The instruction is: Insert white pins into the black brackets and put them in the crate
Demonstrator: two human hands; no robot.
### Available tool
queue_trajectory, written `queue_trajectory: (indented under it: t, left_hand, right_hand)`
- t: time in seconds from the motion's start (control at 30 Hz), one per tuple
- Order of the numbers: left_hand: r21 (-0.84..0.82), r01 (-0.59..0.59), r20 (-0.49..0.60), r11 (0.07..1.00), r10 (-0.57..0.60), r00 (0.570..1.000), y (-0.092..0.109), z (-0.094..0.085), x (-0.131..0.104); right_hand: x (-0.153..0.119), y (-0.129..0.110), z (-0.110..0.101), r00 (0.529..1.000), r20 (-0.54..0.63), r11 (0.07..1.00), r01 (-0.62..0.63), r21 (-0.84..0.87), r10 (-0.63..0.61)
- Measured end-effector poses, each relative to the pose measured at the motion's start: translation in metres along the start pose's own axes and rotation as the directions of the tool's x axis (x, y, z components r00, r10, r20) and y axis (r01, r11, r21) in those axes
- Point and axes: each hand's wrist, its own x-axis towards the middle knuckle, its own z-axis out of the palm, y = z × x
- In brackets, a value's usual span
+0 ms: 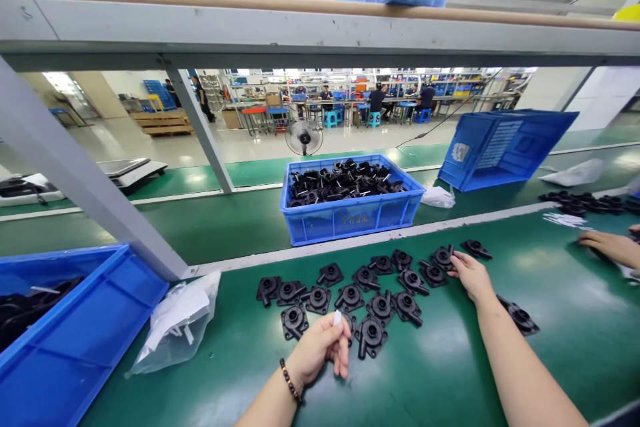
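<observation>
My left hand (325, 347), with a beaded bracelet at the wrist, pinches a small white piece (338, 317) between thumb and forefinger. It is over the front of a group of black plastic housings (372, 333) on the green table (240, 373). Farther right, my right hand (470, 273) has its fingers on a black housing (442, 257) at the group's back right edge. One more housing (521, 315) lies beside my right forearm, partly hidden by it.
A blue crate (350, 217) full of black parts stands behind the group. Another blue crate (65, 360) and a plastic bag with white pieces (177, 320) are at left. A tilted blue crate (500, 147) stands back right. Another person's hand (610, 247) reaches in from the right.
</observation>
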Motion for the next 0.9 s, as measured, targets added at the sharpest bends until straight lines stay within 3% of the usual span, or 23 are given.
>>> queue_trajectory:
  t: [0.23,0.5,0.7,0.9]
  left_hand:
    - [0.026,0.025,-0.025,0.999,-0.024,0.999,0.0034,0.0037,-0.0006]
    - [0.029,0.031,-0.030,0.999,-0.031,0.999,0.0028,0.0027,-0.0010]
    - [0.031,0.028,-0.031,0.999,-0.027,0.999,0.0024,0.0028,-0.0008]
    - [0.024,0.027,-0.011,0.999,-0.027,1.000,0.0028,0.0050,-0.0015]
  right_hand:
    - [0.0015,0.0024,-0.0032,0.998,0.061,0.991,0.004,0.130,-0.012]
    - [0.0012,0.0025,-0.0026,0.994,0.090,0.994,0.055,0.095,-0.064]
    - [0.0004,-0.0006,-0.0033,0.987,0.074,0.988,0.147,-0.057,-0.142]
    - [0.0006,-0.0043,-0.0035,0.954,-0.133,0.913,0.207,-0.351,-0.268]
